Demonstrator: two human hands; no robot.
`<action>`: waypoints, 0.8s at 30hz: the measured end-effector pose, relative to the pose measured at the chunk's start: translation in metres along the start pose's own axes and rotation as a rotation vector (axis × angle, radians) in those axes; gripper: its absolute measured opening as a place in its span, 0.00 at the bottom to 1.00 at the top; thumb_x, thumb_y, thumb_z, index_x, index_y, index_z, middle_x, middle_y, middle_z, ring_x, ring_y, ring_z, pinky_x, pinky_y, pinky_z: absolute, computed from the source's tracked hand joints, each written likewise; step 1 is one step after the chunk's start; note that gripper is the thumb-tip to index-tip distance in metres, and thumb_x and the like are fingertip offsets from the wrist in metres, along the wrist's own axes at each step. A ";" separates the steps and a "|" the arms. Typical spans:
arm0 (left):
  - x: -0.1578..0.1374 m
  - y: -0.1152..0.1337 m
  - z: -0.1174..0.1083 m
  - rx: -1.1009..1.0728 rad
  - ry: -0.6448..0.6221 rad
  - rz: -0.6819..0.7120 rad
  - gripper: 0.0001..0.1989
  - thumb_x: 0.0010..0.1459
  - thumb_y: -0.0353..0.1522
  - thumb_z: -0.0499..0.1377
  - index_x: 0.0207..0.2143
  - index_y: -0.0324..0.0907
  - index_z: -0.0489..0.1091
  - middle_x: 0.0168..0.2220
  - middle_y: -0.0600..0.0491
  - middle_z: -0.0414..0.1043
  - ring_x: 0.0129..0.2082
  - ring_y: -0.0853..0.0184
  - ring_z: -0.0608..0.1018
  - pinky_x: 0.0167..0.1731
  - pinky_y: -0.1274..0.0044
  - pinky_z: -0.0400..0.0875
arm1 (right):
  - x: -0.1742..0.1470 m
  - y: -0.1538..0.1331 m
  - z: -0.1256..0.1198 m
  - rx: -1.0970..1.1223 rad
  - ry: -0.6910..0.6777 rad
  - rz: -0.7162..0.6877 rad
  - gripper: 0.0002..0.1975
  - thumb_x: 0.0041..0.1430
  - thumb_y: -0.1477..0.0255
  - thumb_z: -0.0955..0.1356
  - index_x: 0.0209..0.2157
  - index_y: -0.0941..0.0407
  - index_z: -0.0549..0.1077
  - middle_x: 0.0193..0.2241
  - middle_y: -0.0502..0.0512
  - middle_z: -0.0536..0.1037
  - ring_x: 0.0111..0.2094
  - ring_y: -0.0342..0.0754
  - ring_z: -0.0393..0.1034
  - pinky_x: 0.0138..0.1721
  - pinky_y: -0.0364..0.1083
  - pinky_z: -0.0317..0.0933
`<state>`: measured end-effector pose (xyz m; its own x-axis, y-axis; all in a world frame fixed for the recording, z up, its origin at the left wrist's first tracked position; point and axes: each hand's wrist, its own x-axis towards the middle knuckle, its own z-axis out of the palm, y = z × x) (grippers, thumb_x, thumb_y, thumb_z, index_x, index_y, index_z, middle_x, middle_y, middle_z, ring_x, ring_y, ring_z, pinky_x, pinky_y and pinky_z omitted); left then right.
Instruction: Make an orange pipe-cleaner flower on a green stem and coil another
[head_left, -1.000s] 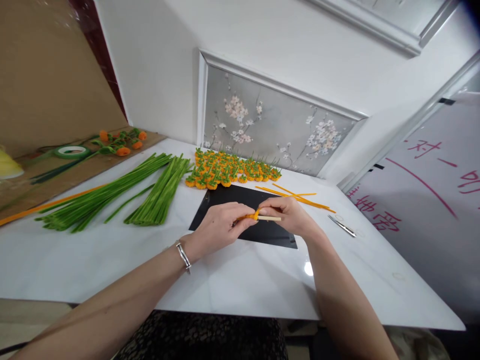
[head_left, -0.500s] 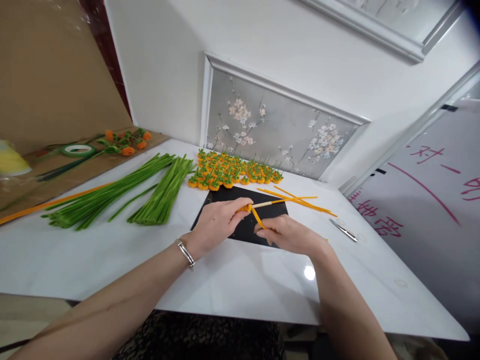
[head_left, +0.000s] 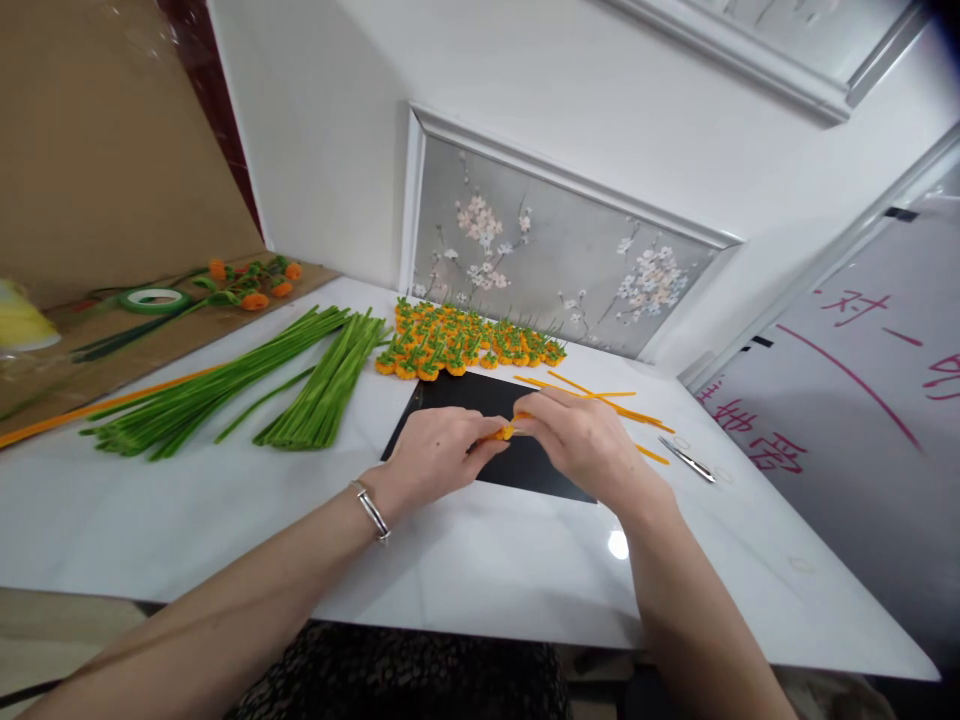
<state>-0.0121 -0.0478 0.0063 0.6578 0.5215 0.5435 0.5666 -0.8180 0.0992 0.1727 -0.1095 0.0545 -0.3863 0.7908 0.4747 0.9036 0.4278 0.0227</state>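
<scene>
Over the black mat (head_left: 540, 475), my left hand (head_left: 442, 450) is closed, with thumb and fingers pinching an orange pipe cleaner (head_left: 505, 433) wound into a small coil. Beside it, my right hand (head_left: 581, 440) is closed too, its fingertips at the coil and on the orange strand. A pale thin stick runs between the two hands, mostly covered by the right fingers. Past the right hand an orange length (head_left: 651, 454) pokes out. Loose orange pipe cleaners (head_left: 637, 413) lie just beyond that hand.
Rows of small orange flowers with green tops (head_left: 450, 340) stand behind the mat. Bundles of green pipe cleaners (head_left: 322, 395) lie left. Scissors (head_left: 688, 460) rest at right. Green tape (head_left: 154, 300) and finished flowers (head_left: 255, 300) sit on cardboard at far left.
My right hand has moved up and closer to my left, from below the stick to over it. The strand that hung between the hands is now mostly hidden by the fingers.
</scene>
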 end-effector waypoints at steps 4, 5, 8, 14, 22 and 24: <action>0.000 0.001 0.000 -0.049 0.062 0.045 0.12 0.62 0.40 0.54 0.37 0.47 0.75 0.27 0.57 0.74 0.27 0.69 0.74 0.23 0.78 0.57 | 0.007 0.016 0.007 0.213 0.120 0.014 0.06 0.64 0.72 0.64 0.35 0.54 0.73 0.30 0.51 0.73 0.30 0.44 0.66 0.32 0.41 0.57; 0.000 0.001 0.000 -0.062 0.077 0.059 0.12 0.62 0.40 0.54 0.37 0.46 0.75 0.27 0.57 0.75 0.27 0.69 0.74 0.24 0.78 0.58 | 0.008 0.020 0.009 0.269 0.126 0.011 0.05 0.63 0.72 0.65 0.34 0.54 0.74 0.29 0.51 0.73 0.30 0.44 0.67 0.33 0.42 0.58; 0.000 0.000 0.002 -0.090 0.136 0.086 0.11 0.61 0.40 0.56 0.37 0.46 0.75 0.27 0.58 0.75 0.27 0.70 0.74 0.25 0.78 0.59 | 0.008 0.029 0.014 0.416 0.105 0.051 0.05 0.60 0.73 0.67 0.32 0.54 0.75 0.29 0.50 0.75 0.31 0.44 0.68 0.34 0.42 0.60; 0.000 0.002 0.003 -0.169 0.218 0.084 0.09 0.59 0.38 0.58 0.37 0.47 0.75 0.26 0.59 0.75 0.26 0.71 0.72 0.24 0.80 0.60 | 0.004 0.042 0.026 0.651 -0.127 0.153 0.07 0.61 0.71 0.65 0.31 0.55 0.75 0.25 0.48 0.73 0.25 0.42 0.66 0.27 0.40 0.58; 0.000 0.007 -0.001 -0.378 0.138 -0.033 0.13 0.60 0.33 0.57 0.47 0.48 0.73 0.33 0.56 0.77 0.27 0.72 0.74 0.27 0.81 0.64 | -0.007 0.029 0.035 0.727 -0.351 0.088 0.11 0.63 0.72 0.61 0.32 0.54 0.74 0.23 0.47 0.73 0.22 0.41 0.67 0.26 0.40 0.62; 0.001 0.009 -0.004 -0.419 0.072 -0.051 0.10 0.61 0.32 0.56 0.43 0.49 0.75 0.31 0.58 0.75 0.27 0.73 0.73 0.26 0.82 0.63 | -0.010 0.028 0.033 0.703 -0.401 0.083 0.10 0.63 0.72 0.61 0.34 0.53 0.74 0.25 0.47 0.74 0.24 0.41 0.68 0.29 0.41 0.63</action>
<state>-0.0085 -0.0553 0.0108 0.5891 0.5576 0.5848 0.3371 -0.8273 0.4493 0.1953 -0.0907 0.0216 -0.4801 0.8719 0.0965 0.6563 0.4300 -0.6200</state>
